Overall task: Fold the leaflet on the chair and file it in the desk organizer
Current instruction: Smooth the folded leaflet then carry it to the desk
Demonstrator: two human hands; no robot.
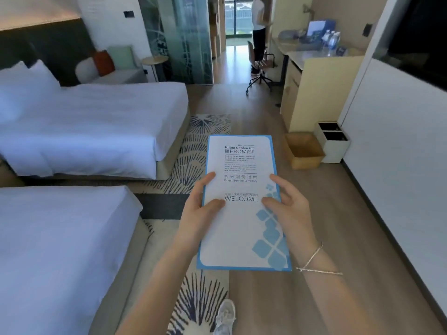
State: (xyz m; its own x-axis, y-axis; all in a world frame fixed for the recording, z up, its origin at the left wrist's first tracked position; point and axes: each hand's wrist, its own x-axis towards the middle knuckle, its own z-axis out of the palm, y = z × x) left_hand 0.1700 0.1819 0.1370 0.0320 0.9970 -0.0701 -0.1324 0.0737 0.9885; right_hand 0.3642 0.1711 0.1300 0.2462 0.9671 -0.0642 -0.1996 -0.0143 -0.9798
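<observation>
A white leaflet (239, 240) with a blue border and the word WELCOME is held flat in front of me above the floor. My left hand (197, 212) grips its left edge, thumb on top. My right hand (289, 209) grips its right edge, thumb on the printed face. A swivel chair (260, 65) stands far ahead by the desk (307, 56). On the desk's far end I see blue boxes and holders (319, 29); which one is the organizer I cannot tell.
Two white beds (92, 122) fill the left side. A patterned rug (200, 146) lies between them and the wood floor. A wooden bin (304, 149) and a white two-slot bin (332, 141) stand by the cabinet at right. A person (260, 27) stands near the chair. Water bottles (332, 42) sit on the desk.
</observation>
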